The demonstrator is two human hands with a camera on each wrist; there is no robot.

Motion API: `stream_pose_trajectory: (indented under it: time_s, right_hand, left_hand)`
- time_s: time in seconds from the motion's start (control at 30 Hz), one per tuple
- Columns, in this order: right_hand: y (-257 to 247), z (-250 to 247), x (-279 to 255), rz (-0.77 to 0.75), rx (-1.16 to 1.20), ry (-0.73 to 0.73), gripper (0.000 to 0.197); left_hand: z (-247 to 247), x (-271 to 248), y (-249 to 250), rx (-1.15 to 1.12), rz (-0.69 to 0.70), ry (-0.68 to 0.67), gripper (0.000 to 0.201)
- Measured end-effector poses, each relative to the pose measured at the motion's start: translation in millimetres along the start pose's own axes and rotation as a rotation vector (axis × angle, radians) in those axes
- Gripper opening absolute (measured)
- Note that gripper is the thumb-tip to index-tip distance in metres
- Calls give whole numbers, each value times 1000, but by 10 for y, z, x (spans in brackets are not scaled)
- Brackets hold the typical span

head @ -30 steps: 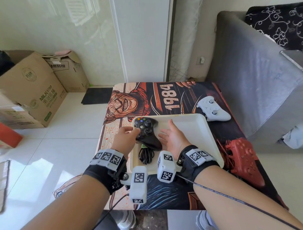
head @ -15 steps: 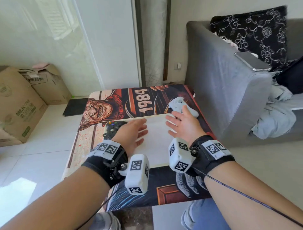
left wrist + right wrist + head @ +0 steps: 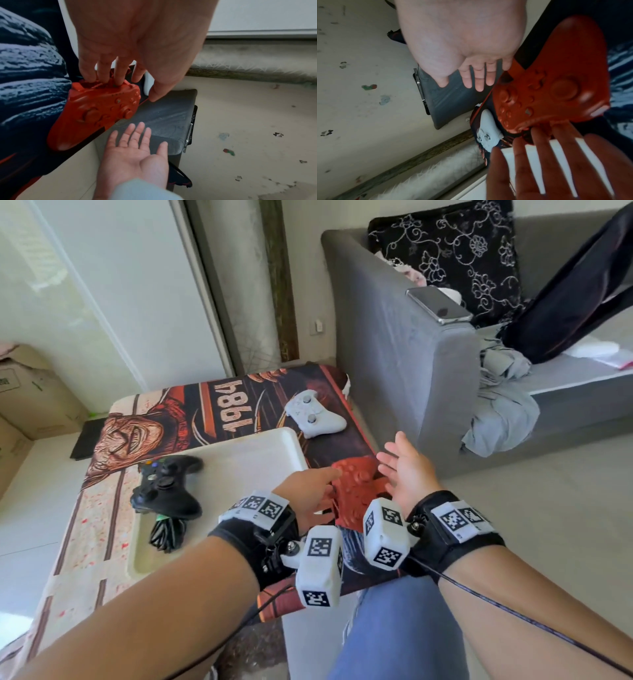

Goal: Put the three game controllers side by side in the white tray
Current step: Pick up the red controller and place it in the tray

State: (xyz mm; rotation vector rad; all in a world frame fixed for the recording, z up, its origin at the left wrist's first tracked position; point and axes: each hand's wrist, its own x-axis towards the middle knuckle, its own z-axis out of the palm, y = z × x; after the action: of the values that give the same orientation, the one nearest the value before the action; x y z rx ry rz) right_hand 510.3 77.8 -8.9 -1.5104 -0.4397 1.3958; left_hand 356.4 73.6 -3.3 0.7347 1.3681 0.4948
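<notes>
Fingertips [image 3: 118,79] of the left hand [image 3: 308,491] touch the top edge of the red controller [image 3: 356,491], which lies flat on the tabletop [image 3: 102,529] just beside the right rim of the white tray [image 3: 239,460]; the fingers are straight and spread, the grip is not closed around the controller. The right hand [image 3: 407,470] is on the other side of the same controller (the side toward the grey sofa [image 3: 394,344]), with palm turned inward and fingers apart and extended; it holds nothing and, in the left wrist view, it is beyond the tabletop edge without touching the controller. So the red controller is between the two hands. The black controller [image 3: 168,487] lies inside the tray at its left part, with its bundled cable [image 3: 168,532] at the near side of it. The white controller [image 3: 313,414] rests on the tabletop beyond the far right corner of the tray, well apart from both hands.
</notes>
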Motion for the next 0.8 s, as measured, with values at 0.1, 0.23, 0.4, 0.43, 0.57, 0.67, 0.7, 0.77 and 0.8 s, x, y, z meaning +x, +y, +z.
stream_pose_trajectory:
  time_s: [0.1,0.23,0.4,0.43,0.57,0.67,0.7,0.77,0.8]
  right_hand:
    - [92,-112,45,102,-37,-1,58]
    - [228,-193,88,214,-61,-68,59]
    - [310,-194,121,250,-143,-119,58]
    - [309,-184,120,248,-159,-106,58]
    - [297,-141,145,249,-202,-81,58]
    - [297,-109,147,230,-194,-49,42]
    - [304,-110,153,231,-193,-46,46]
    - [320,-112,155,236,-170,-47,53]
    - [324,-112,144,239,-148,-56,51]
  left_hand:
    - [97,-5,0,44,15,10,15]
    - [156,-1,-27,100,17,18,10]
    - [152,58,-108,179,31,41,19]
    - [152,67,-126,184,34,32,23]
    - [181,87,-160,187,57,-35,39]
    - [231,103,-194,169,90,-19,66]
    - [250,108,-206,176,92,-8,79]
    - [270,119,-227,180,97,9,87]
    - [271,128,-235,169,98,15,82]
